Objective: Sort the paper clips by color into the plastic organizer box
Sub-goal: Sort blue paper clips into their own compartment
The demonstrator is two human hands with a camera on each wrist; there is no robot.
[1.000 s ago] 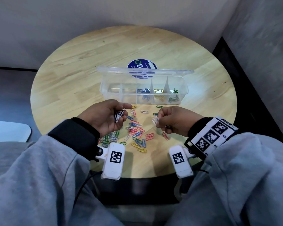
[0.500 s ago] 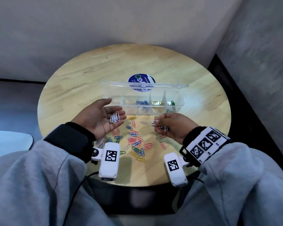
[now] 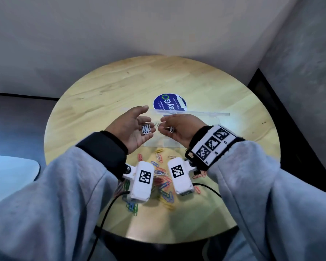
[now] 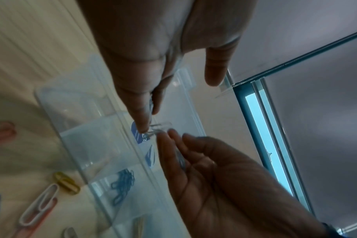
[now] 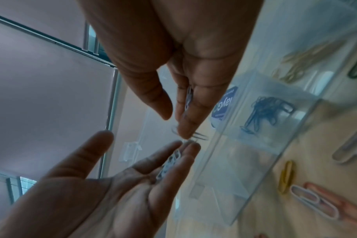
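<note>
Both hands hover side by side over the clear organizer box (image 3: 205, 114), almost touching. My left hand (image 3: 149, 118) lies palm up and flat, with a small bunch of white paper clips (image 3: 146, 129) on its fingers (image 5: 169, 162). My right hand (image 3: 166, 125) faces it, fingers nearly straight, thumb apart. More white clips (image 5: 189, 96) lie along its fingers. A pale, blurred clip (image 5: 200, 136) shows just off the fingertips, above a box compartment. The neighbouring compartment holds blue clips (image 5: 265, 109); further along are yellow ones (image 5: 296, 64). The mixed loose pile (image 3: 162, 178) lies below my wrists.
The box stands mid-way across a round wooden table (image 3: 102, 95), its open lid toward a blue sticker (image 3: 169, 104). Walls close in behind and at right. A black cable (image 3: 105, 213) hangs off the near edge. A pale surface (image 3: 8, 176) sits at left.
Both hands have lifted from the loose pile and moved forward over the box, closing together. The right hand's fingers have loosened from their curl round the white clips.
</note>
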